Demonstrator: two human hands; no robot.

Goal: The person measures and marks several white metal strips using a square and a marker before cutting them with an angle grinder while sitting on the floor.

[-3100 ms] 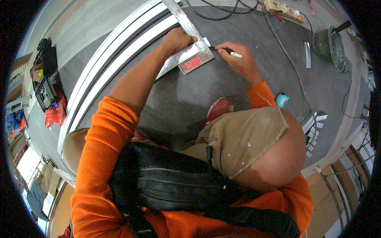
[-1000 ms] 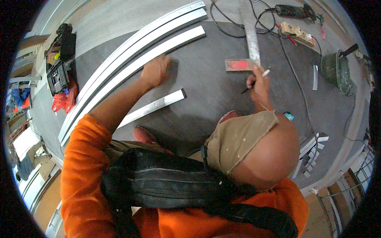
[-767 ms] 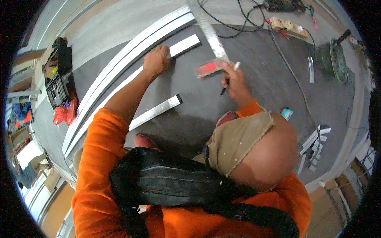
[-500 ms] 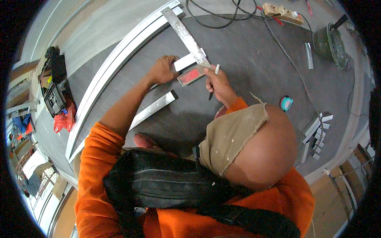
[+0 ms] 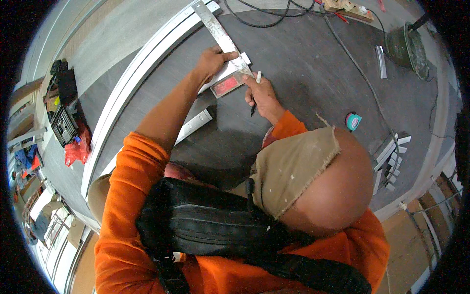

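Metal square [image 5: 220, 36] lies pinned under the left hand [image 5: 211, 58]; right hand [image 5: 262, 93] pinches a pen [image 5: 255, 90].

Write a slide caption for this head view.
Left hand presses a metal square on a white strip; right hand holds a pen.

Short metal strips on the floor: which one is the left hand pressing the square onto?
The strip under the left hand and metal square, beside the right hand holding a pen. The other short strip lies free, nearer the person's knee.
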